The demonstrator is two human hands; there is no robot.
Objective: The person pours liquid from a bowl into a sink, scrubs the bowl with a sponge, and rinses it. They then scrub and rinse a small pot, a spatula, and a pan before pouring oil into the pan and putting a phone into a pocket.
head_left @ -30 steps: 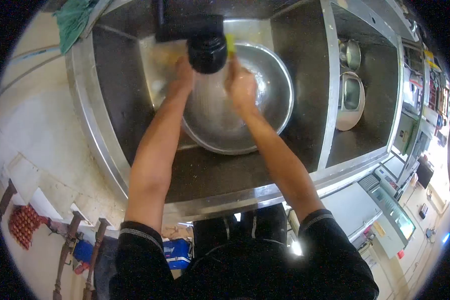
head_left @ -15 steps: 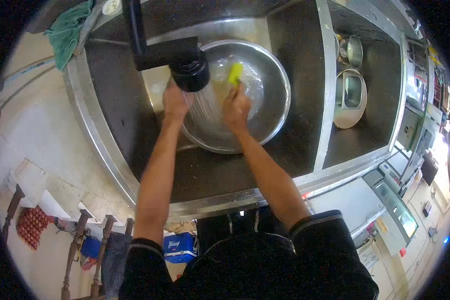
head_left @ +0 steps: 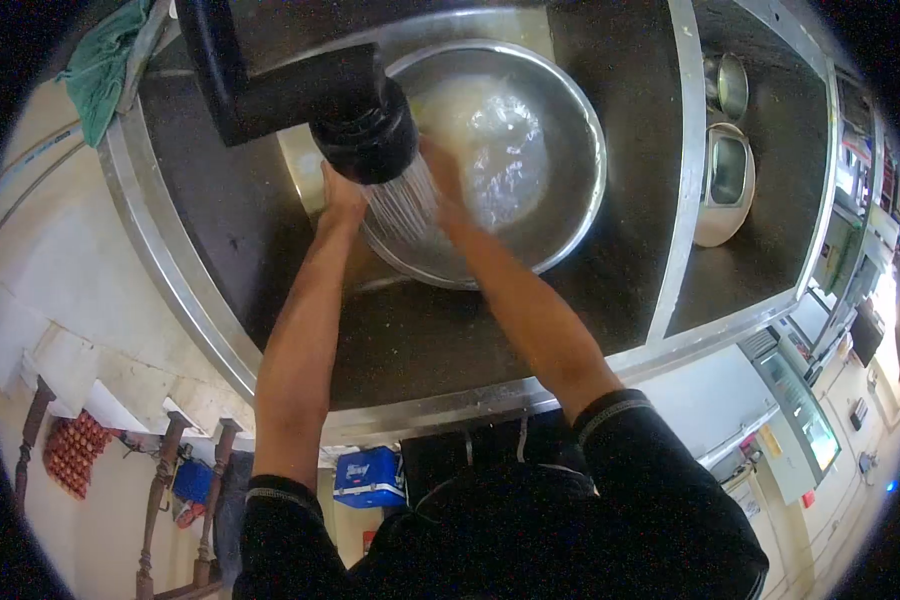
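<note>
The steel bowl (head_left: 530,140) sits wet and half-rinsed under the spray head (head_left: 365,130). The left hand (head_left: 342,190) grips its rim; the right hand (head_left: 442,178) reaches inside, its finger state hidden by water.

The black spray head (head_left: 365,130) hangs low over the near rim of the steel basin (head_left: 570,110), blocking the way from above, while the basin's far half lies open.

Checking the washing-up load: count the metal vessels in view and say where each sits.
3. The large round steel bowl sits in the near sink under the spray. A small round steel pot and a squarish steel container sit in the right-hand sink. Others may be hidden.
</note>
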